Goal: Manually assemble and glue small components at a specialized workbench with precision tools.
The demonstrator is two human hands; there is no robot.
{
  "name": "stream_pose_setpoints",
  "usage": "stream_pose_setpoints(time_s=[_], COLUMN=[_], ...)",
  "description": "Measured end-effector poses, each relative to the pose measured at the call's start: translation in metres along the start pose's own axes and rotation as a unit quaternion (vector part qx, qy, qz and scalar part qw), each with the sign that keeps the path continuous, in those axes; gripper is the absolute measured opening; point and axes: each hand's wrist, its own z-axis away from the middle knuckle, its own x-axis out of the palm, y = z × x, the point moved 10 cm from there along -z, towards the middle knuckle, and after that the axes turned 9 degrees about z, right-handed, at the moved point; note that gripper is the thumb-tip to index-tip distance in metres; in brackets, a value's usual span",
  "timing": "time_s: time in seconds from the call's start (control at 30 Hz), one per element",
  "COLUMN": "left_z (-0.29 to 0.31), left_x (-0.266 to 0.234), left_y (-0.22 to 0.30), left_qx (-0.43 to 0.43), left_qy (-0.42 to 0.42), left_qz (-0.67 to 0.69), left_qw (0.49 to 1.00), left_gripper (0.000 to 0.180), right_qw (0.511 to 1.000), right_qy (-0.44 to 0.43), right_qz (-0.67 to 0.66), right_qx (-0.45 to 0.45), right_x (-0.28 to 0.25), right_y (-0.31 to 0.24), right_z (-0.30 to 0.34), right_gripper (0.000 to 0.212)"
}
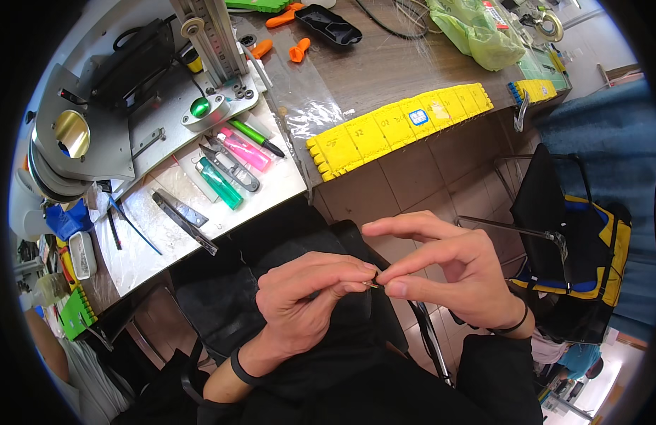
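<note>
Above my lap, my left hand (306, 297) pinches a small thin piece (372, 284) between thumb and forefinger. It looks dark with a metallic glint, too small to name. From the other side, my right hand (455, 273) meets it with thumb and one finger closed at its end, while another finger stays stretched out above. The fingertips of both hands nearly touch and hide most of the piece. A dark band circles each wrist.
Tweezers (184, 221), a green lighter (219, 183), a pink lighter (244, 149), thread snips (232, 166) and a green pen (255, 138) lie on the white worktop (271, 185). Yellow padding (399, 127) lines the table edge. A black chair (544, 212) stands right; another person's arm (48, 347) shows lower left.
</note>
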Motion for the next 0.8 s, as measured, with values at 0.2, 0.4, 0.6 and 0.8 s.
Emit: stream_pose_setpoints(time_s=[0.2,0.4,0.6,0.8], left_z=[0.003,0.002,0.001,-0.003], left_x=[0.000,0.001,0.001,0.003], left_y=[-0.010,-0.013,-0.013,-0.014], left_qx=[-0.057,-0.066,-0.031,-0.011], left_qy=[0.011,0.011,0.000,0.003], left_qz=[0.025,0.036,-0.018,-0.094], left_qw=[0.998,0.997,0.999,0.996], left_gripper=[0.012,0.011,0.013,0.018], right_qw=[1.000,1.000,1.000,0.999], right_qy=[-0.001,-0.001,-0.012,-0.023], right_qz=[-0.003,-0.008,0.022,0.023], right_qx=[0.006,0.013,0.007,-0.003], right_x=[0.002,0.002,0.004,0.000], right_y=[0.002,0.004,0.005,0.019], right_z=[-0.001,-0.001,-0.004,-0.013], right_gripper=[0.015,0.014,0.013,0.011])
